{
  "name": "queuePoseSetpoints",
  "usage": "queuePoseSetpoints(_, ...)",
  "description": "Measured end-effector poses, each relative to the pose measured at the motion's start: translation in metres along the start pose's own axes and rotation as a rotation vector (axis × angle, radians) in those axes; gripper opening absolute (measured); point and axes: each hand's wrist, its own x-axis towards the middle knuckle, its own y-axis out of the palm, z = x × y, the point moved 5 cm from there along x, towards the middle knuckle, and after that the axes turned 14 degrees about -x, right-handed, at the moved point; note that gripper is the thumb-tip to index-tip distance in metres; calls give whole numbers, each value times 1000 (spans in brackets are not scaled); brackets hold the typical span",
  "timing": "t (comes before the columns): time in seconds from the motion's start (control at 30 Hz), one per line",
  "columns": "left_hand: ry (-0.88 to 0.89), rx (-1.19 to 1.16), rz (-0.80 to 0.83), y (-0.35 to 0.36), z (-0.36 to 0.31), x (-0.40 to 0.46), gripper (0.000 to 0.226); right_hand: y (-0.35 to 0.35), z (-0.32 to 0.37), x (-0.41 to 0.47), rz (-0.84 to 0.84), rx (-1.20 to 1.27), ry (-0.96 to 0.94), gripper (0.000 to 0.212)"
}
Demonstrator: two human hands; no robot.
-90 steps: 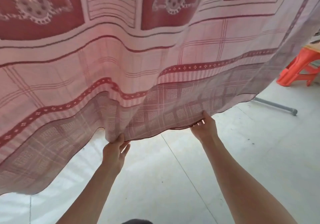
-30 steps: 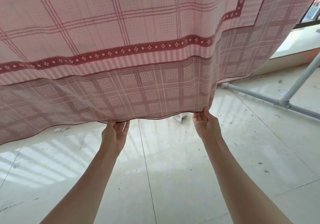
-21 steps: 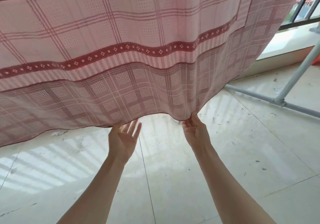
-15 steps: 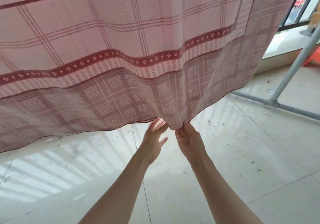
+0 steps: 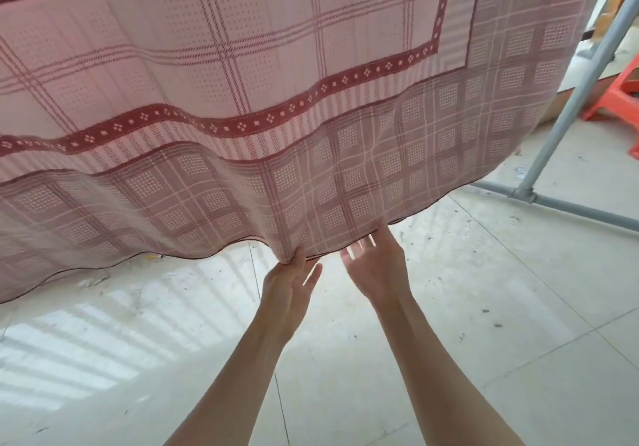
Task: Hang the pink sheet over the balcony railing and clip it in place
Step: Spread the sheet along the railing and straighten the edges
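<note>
Pink sheet (image 5: 276, 100) is hanging across the upper frame, its dark hem sagging low over the tiled floor (image 5: 449, 342). Left hand (image 5: 288, 285) is pinching the hem at centre; right hand (image 5: 377, 267) is spread just beside it, fingertips brushing the cloth. Grey metal pole (image 5: 581, 79) and orange stool (image 5: 619, 96) are sitting far right.

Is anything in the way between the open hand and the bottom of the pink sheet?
Nothing visible is. The right hand is open just under the pink sheet, fingertips at its hem. The left hand already pinches the hem beside it. The metal pole stands off to the right.
</note>
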Motion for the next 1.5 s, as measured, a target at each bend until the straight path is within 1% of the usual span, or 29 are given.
queuePoseSetpoints(0.03, 16, -34, -27, -4, -2, 0, 5, -3, 6, 4, -13, -70, -20, 49)
queuePoseSetpoints(0.07, 35, -59, -57, -7, -6, -1, 4, -8, 12, 11, -33, -70, -60, 43)
queuePoseSetpoints(0.13, 78, -75, -122, -14, -15, 3, 10, -26, 22, 20, -113, 114, -75, 12)
queuePoseSetpoints(0.17, 104, -71, -155, -16, -21, 5, 11, -36, 23, 27, -176, 236, -43, 10)
queuePoseSetpoints(0.2, 129, -65, -180, -19, -28, 7, 11, -47, 26, 30, -204, 300, -5, 15)
queuePoseSetpoints(0.27, 167, -36, -206, -24, -40, 11, 11, -66, 30, 41, -248, 415, 77, 16)
queuePoseSetpoints(0.4, 193, 42, -210, -31, -55, 17, 10, -102, 32, 50, -440, 268, 105, 10)
queuePoseSetpoints(0.43, 195, 59, -206, -31, -56, 18, 10, -109, 28, 55, -456, 365, 115, 9)
queuePoseSetpoints(0.5, 192, 83, -203, -30, -54, 20, 11, -111, 19, 57, -449, 778, 190, 9)
queuePoseSetpoints(0.53, 189, 85, -204, -30, -52, 20, 11, -113, 16, 57, -443, 865, 202, 8)
queuePoseSetpoints(0.57, 186, 84, -204, -29, -49, 21, 11, -116, 13, 58, -455, 887, 203, 9)
queuePoseSetpoints(0.8, 111, 58, -162, -9, -13, 26, 12, -159, 16, 59, -469, 945, 100, 21)
queuePoseSetpoints(0.9, 96, 35, -161, 2, -2, 30, 13, -170, 16, 55, -430, 1047, 37, 24)
queuePoseSetpoints(1.0, 94, 20, -162, 10, 4, 34, 13, -177, 14, 55, -436, 1082, 17, 24)
queuePoseSetpoints(1.13, 98, 6, -165, 13, 7, 32, 15, -178, 16, 60, -485, 1051, 59, 22)
queuePoseSetpoints(1.3, 112, -13, -185, 16, 6, 30, 17, -173, 17, 60, -500, 1119, 119, 16)
queuePoseSetpoints(1.4, 108, 25, -201, 19, 7, 31, 18, -177, 20, 58, -519, 1091, 115, 15)
queuePoseSetpoints(1.47, 97, 57, -225, 22, 8, 30, 19, -181, 18, 53, -559, 1029, 173, 13)
queuePoseSetpoints(1.5, 87, 70, -244, 24, 8, 30, 19, -183, 17, 50, -580, 959, 215, 17)
